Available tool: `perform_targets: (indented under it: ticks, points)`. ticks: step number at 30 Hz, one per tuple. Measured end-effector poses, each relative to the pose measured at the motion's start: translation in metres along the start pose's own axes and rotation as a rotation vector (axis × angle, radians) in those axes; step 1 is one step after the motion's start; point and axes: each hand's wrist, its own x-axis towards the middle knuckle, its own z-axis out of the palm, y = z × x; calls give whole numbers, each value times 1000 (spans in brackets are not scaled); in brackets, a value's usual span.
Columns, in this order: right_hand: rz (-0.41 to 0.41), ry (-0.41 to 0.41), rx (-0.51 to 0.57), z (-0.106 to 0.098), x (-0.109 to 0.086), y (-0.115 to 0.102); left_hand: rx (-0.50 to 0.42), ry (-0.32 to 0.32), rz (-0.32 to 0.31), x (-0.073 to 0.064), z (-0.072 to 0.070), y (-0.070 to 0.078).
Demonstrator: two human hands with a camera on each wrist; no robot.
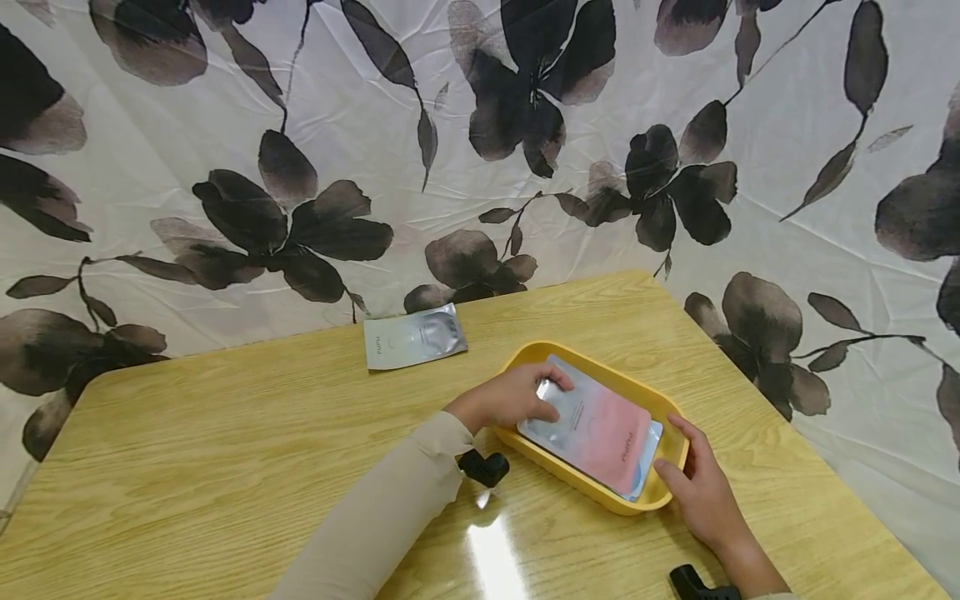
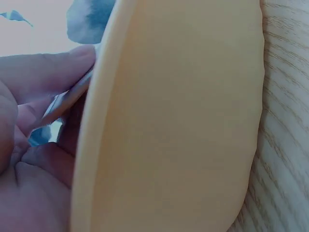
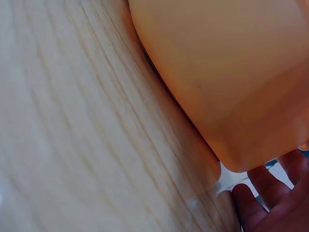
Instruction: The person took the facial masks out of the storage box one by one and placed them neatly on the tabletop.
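Left hand [image 1: 513,398]: grasping the silver end of the pink packet [image 1: 600,425], thumb on its face; the left wrist view shows a packet edge between the digits, though how many packets are pinched I cannot tell.
Left-hand technique: judged best with light, even pressure near the edge, since thin foil could crease or slide; lining up the packets' edges first would help them handle as one.
Pink packet: inside the yellow tray [image 1: 652,502], lying on top, printed side up.
Blue-edged packet [image 1: 651,450]: beneath the pink one, peeping out at its right end.
Right hand [image 1: 701,492]: grasping the tray's right end, thumb over the rim, fingers outside.
Right-hand technique: a firm hold here should stop the tray swinging on the table [image 1: 225,450] while the other hand works; the thumb is best clear of the packets.
Loose packet count: one [image 1: 412,339], flat at the table's back edge, apart from the tray.
Black wrist device count: two, one by the left wrist [image 1: 486,468], one by the right [image 1: 701,583].
Tray packet count: at least two; any lower ones are hidden.
Tray count: one.
Hand count: two.
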Motion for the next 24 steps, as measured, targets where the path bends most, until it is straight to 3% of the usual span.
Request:
perform_targets:
  ticks: [13,24]
  points:
    - [-18,5,-15,1,-2,1,-52,129,-24,-12,-20,1]
    - [7,3,-6,1,-1,-1,-132,214,-39,-29,-48,-5]
